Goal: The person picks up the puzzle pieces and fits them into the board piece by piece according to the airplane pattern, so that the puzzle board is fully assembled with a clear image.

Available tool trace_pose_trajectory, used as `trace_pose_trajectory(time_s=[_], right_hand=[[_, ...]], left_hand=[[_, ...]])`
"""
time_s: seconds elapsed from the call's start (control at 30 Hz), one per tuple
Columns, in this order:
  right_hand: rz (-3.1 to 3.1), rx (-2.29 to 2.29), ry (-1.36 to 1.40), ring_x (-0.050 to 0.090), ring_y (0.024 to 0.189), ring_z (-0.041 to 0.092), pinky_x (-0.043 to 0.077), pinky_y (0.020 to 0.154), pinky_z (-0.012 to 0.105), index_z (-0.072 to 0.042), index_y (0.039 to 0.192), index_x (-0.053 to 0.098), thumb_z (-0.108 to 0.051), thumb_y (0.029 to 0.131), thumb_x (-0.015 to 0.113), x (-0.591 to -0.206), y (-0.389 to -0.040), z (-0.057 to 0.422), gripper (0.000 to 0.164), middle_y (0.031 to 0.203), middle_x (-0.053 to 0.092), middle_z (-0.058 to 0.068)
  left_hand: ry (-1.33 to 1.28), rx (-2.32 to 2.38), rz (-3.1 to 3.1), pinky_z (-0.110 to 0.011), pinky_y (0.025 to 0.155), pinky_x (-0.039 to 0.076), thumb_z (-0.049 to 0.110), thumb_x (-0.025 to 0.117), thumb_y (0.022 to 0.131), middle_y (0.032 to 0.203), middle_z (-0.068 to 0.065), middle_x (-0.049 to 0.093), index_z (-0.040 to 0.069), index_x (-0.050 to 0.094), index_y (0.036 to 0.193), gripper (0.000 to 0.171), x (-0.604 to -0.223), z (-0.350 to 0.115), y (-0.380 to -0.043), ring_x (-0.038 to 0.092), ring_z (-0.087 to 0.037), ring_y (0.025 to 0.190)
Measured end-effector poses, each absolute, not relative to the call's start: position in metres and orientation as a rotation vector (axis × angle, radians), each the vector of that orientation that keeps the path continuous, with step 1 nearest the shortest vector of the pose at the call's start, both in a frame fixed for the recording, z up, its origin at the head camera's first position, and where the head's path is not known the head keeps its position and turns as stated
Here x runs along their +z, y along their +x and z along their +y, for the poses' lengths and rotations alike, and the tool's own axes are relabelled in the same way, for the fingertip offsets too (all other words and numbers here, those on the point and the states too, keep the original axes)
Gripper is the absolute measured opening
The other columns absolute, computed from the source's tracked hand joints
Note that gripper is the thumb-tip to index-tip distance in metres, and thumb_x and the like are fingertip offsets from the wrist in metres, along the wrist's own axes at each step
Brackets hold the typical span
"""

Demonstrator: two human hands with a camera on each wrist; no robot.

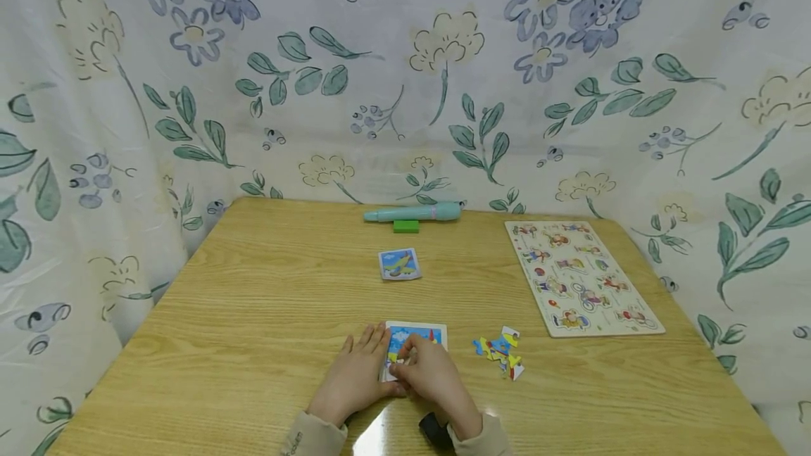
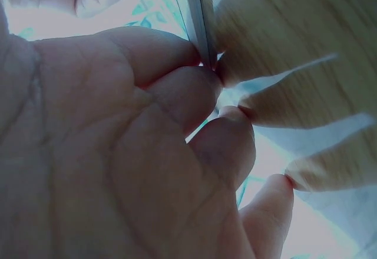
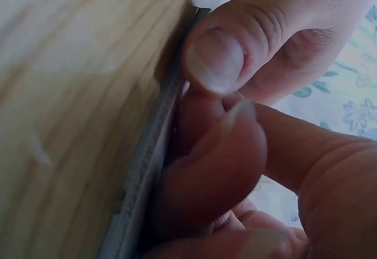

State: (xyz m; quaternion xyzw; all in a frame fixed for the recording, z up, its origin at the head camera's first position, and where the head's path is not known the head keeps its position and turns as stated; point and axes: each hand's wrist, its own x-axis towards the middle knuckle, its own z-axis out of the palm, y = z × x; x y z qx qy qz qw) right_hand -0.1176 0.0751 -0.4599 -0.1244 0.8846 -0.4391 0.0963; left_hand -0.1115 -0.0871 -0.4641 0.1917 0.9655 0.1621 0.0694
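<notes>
A small jigsaw puzzle in a white-framed tray [image 1: 441, 329] lies in front of me, its picture blue with a red shape at the top. My left hand [image 1: 357, 375] rests flat along its left side, fingers straight, thumb by the near edge. In the left wrist view, fingertips [image 2: 203, 91] touch the tray's edge and the table. My right hand [image 1: 431, 370] is over the tray with curled fingers, thumb and index pinching a puzzle piece [image 1: 400, 358] low in the picture, mostly hidden. In the right wrist view, curled fingers [image 3: 218, 170] press close to the tray's edge [image 3: 144, 153].
Several loose puzzle pieces [image 1: 500, 352] lie to the right. A small airplane picture card [image 1: 400, 264] lies beyond the tray. Farther back are a green block [image 1: 406, 226] and a teal pen-shaped thing [image 1: 412, 212]. A large picture board [image 1: 583, 280] lies right on the wooden table [image 1: 253, 287].
</notes>
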Motion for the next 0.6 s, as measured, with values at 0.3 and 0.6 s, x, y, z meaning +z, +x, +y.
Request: trace_pose_trajectory(time_s=[0.3,0.6], right_hand=[[2.762,-1.232,-0.336,0.046,0.043,0.002,0.034,0.039,0.019,-0.011,0.071,0.06,-0.017,0.081,0.075,-0.4613,-0.1181,0.0697,0.019,0.053,0.058,-0.006],[2.759,-1.246,-0.289,0.05,0.045,0.003,0.037,0.041,0.018,-0.01,0.069,0.059,-0.013,0.078,0.078,-0.4652,-0.1223,0.0708,0.021,0.055,0.062,-0.003]], left_hand=[[0.568,0.503,2.895,-0.063,0.115,0.024,0.058,0.071,0.076,0.157,-0.019,0.029,-0.002,0.034,0.148,0.101,-0.462,-0.0894,-0.1101,0.029,-0.039,0.145],[0.588,0.479,2.915,-0.063,0.114,0.027,0.06,0.071,0.075,0.156,-0.019,0.032,-0.001,0.037,0.147,0.101,-0.4607,-0.0871,-0.1092,0.031,-0.039,0.144]])
